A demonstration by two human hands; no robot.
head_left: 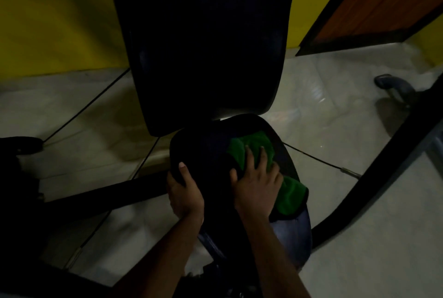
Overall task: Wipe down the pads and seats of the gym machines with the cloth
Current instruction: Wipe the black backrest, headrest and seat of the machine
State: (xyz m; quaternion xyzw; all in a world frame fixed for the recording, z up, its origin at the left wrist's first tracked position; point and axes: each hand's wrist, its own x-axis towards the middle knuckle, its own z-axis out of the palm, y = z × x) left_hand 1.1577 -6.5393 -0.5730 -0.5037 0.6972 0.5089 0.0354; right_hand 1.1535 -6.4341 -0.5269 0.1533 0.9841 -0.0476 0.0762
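- Head view, looking down in dim light: a dark padded seat [203,151] sits low in the middle, with the tall dark back pad [206,45] rising just behind it and filling the upper centre.
- A green cloth [253,145] lies on the right half of the seat; its near end hangs over the seat's right edge.
- The right hand [257,185] lies flat on the cloth, palm down, fingers straight and spread — pressing it onto the seat, not gripping it.
- The left hand [184,192] holds the seat's left rim, thumb laid over the top surface and the rest of the hand wrapped round the edge; the fingers underneath are hidden.
- Both bare forearms reach in from the bottom of the picture.
- A black curved frame tube [383,165] sweeps up to the right of the seat, and a thin cable [318,158] runs across the floor beside it.
- Another dark bar [107,192] runs left from beneath the seat.
- The pale tiled floor [335,225] surrounds the machine — a yellow wall [60,22] stands behind on the left, and a wood-brown panel with a dark frame [383,2] is at the upper right.
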